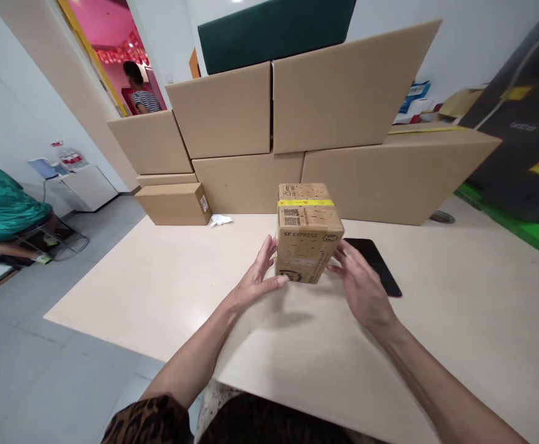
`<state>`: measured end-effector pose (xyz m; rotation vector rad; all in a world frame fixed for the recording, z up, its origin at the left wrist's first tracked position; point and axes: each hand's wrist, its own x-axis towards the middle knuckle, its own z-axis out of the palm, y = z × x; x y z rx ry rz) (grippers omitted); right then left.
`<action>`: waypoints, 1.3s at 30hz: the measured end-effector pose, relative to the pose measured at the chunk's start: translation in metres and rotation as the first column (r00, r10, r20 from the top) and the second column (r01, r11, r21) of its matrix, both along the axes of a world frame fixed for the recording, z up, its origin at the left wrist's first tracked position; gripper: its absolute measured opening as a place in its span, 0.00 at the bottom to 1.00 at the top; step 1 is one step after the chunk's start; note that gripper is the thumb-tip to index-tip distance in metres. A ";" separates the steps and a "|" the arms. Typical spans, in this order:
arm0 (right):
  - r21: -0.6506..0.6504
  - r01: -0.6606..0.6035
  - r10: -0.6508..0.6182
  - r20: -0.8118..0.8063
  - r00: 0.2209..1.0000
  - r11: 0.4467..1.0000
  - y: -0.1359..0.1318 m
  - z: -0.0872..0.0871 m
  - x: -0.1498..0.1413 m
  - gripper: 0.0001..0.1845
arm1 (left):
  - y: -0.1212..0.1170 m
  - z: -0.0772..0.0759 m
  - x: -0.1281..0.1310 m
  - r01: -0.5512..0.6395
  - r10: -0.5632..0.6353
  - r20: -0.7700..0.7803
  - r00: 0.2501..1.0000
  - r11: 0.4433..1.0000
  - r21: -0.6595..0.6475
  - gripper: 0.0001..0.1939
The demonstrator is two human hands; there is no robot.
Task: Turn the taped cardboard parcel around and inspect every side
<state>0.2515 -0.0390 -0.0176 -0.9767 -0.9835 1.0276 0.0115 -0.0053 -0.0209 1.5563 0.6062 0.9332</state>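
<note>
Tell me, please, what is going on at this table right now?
A person has both hands at a small taped cardboard parcel standing on the pale table. The left hand touches its left side, the right hand is at its right side. A dark phone lies just behind the right hand, and large cardboard boxes are stacked along the far edge.

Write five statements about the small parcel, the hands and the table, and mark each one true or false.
1. The small brown cardboard parcel has a yellow tape band. True.
2. Only the right hand is at the parcel. False: the left hand is at its other side.
3. A flat black rectangular device lies on the pale tabletop. True.
4. The parcel is open. False: it is closed.
5. Large plain cardboard boxes are stacked behind the table. True.
</note>
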 end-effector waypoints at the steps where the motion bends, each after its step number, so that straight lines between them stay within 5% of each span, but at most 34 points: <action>1: -0.026 -0.007 0.008 0.037 0.999 1.000 0.002 -0.003 0.000 0.26 | 0.000 0.001 0.002 0.001 -0.002 -0.035 0.999 1.000 -0.029 0.60; 6: -0.117 -0.138 0.146 0.069 0.987 0.983 0.006 -0.009 -0.001 0.30 | -0.002 0.004 0.007 0.067 -0.069 -0.056 0.996 0.997 -0.024 0.58; 13: -0.086 -0.020 0.029 0.101 0.994 0.996 -0.004 0.003 0.009 0.33 | -0.003 0.007 -0.002 -0.014 0.020 -0.157 0.987 0.999 0.039 0.55; 26: 0.036 0.088 -0.086 -0.049 0.995 0.995 -0.009 0.018 0.011 0.24 | -0.010 0.011 -0.011 -0.140 0.147 -0.001 0.989 0.950 0.280 0.52; 39: 0.124 0.033 -0.013 -0.162 0.987 0.992 -0.016 0.028 0.008 0.20 | -0.015 0.014 -0.007 -0.055 0.015 0.148 0.989 0.962 0.267 0.55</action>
